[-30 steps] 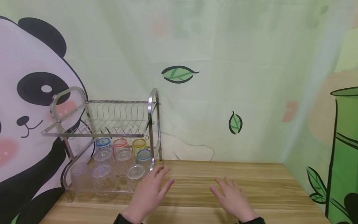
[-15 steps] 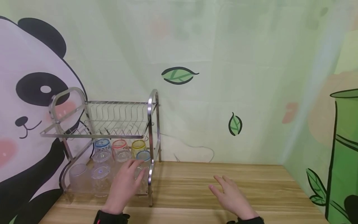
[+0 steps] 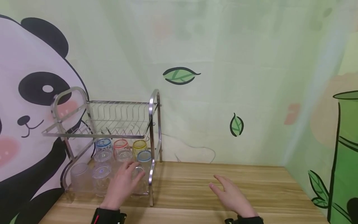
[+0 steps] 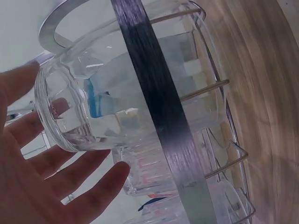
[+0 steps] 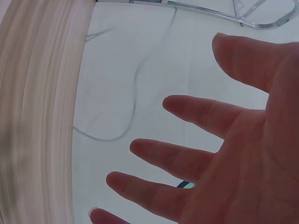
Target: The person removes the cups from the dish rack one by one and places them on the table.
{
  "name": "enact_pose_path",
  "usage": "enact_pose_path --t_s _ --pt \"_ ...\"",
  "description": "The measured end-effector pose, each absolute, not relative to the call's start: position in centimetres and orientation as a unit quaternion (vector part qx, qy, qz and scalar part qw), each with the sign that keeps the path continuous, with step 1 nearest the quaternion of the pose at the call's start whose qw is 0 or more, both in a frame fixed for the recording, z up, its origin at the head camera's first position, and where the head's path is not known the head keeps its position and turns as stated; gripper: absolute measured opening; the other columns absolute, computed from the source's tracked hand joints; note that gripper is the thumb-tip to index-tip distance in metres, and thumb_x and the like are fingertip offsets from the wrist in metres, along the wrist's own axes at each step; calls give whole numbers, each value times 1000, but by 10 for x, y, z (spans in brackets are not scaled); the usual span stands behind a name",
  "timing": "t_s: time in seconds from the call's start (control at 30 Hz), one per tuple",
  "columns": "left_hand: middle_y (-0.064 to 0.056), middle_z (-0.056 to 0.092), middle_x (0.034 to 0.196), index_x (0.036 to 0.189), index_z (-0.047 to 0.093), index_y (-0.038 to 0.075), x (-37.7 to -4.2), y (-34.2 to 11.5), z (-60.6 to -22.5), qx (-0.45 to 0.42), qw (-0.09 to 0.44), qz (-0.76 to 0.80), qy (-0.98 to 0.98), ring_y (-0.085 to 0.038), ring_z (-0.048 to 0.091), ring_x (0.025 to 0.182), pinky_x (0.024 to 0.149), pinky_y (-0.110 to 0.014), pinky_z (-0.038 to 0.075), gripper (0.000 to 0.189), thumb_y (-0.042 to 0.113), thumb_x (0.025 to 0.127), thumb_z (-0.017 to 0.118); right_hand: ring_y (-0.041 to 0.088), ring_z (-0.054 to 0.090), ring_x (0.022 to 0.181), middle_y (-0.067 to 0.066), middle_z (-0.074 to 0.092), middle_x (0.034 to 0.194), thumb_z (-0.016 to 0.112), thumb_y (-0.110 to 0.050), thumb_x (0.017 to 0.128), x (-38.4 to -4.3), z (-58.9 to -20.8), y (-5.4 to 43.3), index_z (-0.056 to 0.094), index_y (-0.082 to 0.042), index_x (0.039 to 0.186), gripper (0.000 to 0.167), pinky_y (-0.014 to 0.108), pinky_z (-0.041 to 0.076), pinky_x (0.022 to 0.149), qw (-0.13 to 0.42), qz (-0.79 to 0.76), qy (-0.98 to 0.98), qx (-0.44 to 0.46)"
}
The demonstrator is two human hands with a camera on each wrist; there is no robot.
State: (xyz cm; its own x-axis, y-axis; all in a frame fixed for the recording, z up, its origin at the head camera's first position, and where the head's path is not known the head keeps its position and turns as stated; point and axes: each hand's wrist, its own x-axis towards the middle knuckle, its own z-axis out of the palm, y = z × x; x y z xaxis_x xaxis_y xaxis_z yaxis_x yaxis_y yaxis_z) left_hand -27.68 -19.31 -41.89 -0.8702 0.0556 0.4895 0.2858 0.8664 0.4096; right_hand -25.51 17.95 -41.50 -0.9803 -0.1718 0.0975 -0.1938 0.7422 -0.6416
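Observation:
My left hand (image 3: pixel 121 185) is at the front right of a metal dish rack (image 3: pixel 151 124), beside a clear drinking glass (image 3: pixel 142 186) standing upside down on the lower shelf. In the left wrist view, the thumb lies along the near side of the glass base (image 4: pixel 60 100). One finger shows behind it through the glass, and the other fingers are spread. Whether the skin touches the glass, I cannot tell. My right hand (image 3: pixel 230 196) hovers over the wooden table, fingers apart and holding nothing.
Several more upturned glasses share the lower shelf, including ones with a blue rim (image 3: pixel 104 142), a red rim (image 3: pixel 121 143) and a yellow rim (image 3: pixel 139 144). The rack's right post (image 4: pixel 154 88) crosses in front of the glass. A printed curtain (image 3: pixel 201 93) hangs behind the table (image 3: pixel 190 186).
My left hand has moved left from beside the rack to the front right glass, then slightly lower and further left. The right hand stays in nearly the same place.

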Motion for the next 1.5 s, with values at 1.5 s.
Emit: enact_pose_path --t_s 1.5 --pt "-23 52 131 137 53 9 -262 -192 -415 -122 215 -198 -948 -38 64 89 65 -56 54 74 26 73 85 40 43 131 21 48 142 55 -45 99 -250 -409 177 48 1 141 63 59 33 106 -20 341 -929 145"
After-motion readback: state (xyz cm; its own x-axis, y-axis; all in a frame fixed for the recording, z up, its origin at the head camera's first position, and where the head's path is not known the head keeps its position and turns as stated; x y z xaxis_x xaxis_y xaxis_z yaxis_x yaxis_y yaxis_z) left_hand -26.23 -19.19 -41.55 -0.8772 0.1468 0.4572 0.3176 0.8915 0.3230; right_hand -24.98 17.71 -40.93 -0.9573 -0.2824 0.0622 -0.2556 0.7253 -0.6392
